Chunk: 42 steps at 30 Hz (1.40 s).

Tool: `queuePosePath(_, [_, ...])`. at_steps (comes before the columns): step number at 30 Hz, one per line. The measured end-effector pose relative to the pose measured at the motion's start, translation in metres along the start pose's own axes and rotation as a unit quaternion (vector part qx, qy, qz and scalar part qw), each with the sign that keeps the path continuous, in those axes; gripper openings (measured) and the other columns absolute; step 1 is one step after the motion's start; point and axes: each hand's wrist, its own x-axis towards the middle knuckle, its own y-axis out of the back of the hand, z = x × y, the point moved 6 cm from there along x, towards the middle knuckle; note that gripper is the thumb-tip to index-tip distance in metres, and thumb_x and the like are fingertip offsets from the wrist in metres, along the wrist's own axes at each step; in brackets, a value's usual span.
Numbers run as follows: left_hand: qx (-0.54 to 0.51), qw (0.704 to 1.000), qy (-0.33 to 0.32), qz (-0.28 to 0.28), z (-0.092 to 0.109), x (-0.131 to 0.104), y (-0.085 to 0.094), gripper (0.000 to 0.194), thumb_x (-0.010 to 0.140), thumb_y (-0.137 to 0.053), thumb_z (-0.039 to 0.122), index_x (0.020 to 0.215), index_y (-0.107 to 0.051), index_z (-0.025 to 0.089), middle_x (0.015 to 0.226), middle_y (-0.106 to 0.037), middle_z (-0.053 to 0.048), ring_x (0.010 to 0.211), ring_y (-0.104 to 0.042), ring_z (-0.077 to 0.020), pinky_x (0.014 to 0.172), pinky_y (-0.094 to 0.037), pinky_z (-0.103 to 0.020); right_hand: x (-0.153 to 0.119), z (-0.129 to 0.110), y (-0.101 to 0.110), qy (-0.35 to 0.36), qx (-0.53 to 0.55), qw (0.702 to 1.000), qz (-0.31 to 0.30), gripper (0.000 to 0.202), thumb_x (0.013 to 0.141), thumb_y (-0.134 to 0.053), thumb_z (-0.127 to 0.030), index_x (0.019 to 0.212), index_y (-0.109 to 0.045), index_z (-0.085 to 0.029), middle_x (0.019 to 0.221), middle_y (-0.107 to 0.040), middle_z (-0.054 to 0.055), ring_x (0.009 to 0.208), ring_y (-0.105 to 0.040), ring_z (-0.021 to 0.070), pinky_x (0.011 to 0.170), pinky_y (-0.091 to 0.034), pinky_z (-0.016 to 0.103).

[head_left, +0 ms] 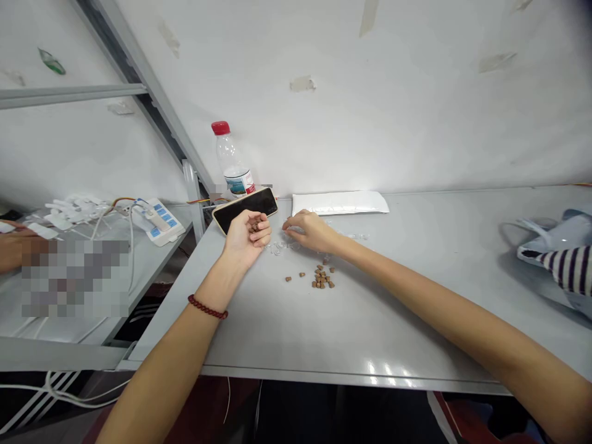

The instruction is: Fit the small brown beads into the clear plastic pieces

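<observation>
My left hand (250,237), palm up with curled fingers, holds several small brown pieces beside the phone. To its right, my right hand (312,230) reaches over the table with bent fingers; its thumb and fingertips look apart, and nothing shows between them. Several small brown pieces (322,277) lie in a loose cluster nearer the front, two more just left of it. Small clear plastic pieces (279,248) are scattered between and behind my hands, partly hidden by my right hand.
A black-screened phone (245,208) leans before a red-capped bottle (235,166). A flat white packet (341,203) lies by the wall. A striped bag (571,268) is at the right. On the left table are a power strip (160,222) and another person's hand (23,246).
</observation>
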Motion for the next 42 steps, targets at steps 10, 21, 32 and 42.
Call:
queuePosePath(10, [0.202, 0.979, -0.027, 0.021, -0.005, 0.01, 0.007, 0.024, 0.08, -0.05, 0.022, 0.057, -0.048, 0.015, 0.049, -0.037, 0.006, 0.032, -0.022, -0.0024, 0.031, -0.015, -0.017, 0.001, 0.006, 0.053, -0.055, 0.111, 0.99, 0.071, 0.017, 0.086, -0.055, -0.024, 0.084, -0.071, -0.018, 0.092, -0.072, 0.006, 0.089, -0.063, 0.019, 0.079, -0.045, 0.033])
queuePosePath(21, [0.638, 0.708, -0.294, -0.069, -0.047, -0.034, -0.018, 0.031, 0.083, -0.055, 0.03, 0.055, -0.043, 0.022, 0.061, -0.044, -0.001, 0.057, -0.041, -0.0164, 0.059, -0.029, -0.028, -0.118, 0.012, 0.086, -0.161, 0.069, 0.962, 0.209, 0.023, 0.09, -0.048, -0.034, 0.084, -0.064, -0.018, 0.09, -0.068, 0.009, 0.086, -0.061, 0.0219, 0.052, -0.044, 0.027])
queuePosePath(32, [0.731, 0.59, -0.316, -0.136, -0.111, -0.046, -0.079, 0.02, 0.091, -0.041, 0.025, 0.075, -0.053, 0.02, 0.086, -0.058, -0.009, 0.083, -0.052, -0.0238, 0.075, -0.041, -0.037, -0.128, 0.032, 0.079, -0.178, 0.038, 0.952, 0.247, 0.018, 0.088, -0.047, -0.029, 0.084, -0.06, -0.017, 0.087, -0.064, 0.009, 0.089, -0.057, 0.0223, 0.072, -0.046, 0.034])
queuePosePath(42, [0.581, 0.746, -0.322, -0.05, -0.057, -0.062, -0.057, 0.015, 0.086, -0.053, 0.027, 0.083, -0.067, 0.021, 0.085, -0.069, -0.007, 0.079, -0.06, -0.021, 0.071, -0.044, -0.029, -0.133, 0.03, 0.078, -0.189, 0.061, 0.957, 0.212, 0.019, 0.088, -0.047, -0.028, 0.084, -0.061, -0.016, 0.087, -0.063, 0.01, 0.087, -0.057, 0.0215, 0.071, -0.045, 0.034])
